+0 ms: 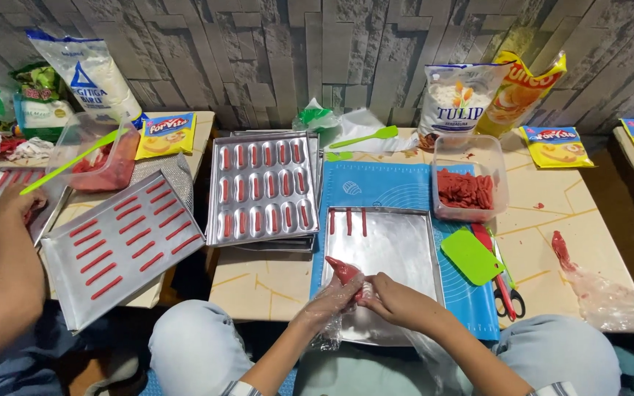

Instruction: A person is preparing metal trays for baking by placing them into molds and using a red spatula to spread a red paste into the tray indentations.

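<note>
My left hand [329, 299], in a thin clear plastic glove, and my right hand [394, 297] are both closed around a piping bag of red dough [346, 273], its tip pointing up and left. They hover over the near edge of a bare metal tray [390, 249] lying on a blue mat [405, 187]. Three short red dough strips [348, 221] lie at the tray's far left corner.
A moulded metal tray [262, 187] with several red pieces and a flat tray [115, 246] of red strips sit to the left, where another person's arm [5, 271] works. A clear tub of red dough [467, 187], a green scraper [471, 257], scissors [504, 290] and a spent bag [596, 290] lie at the right.
</note>
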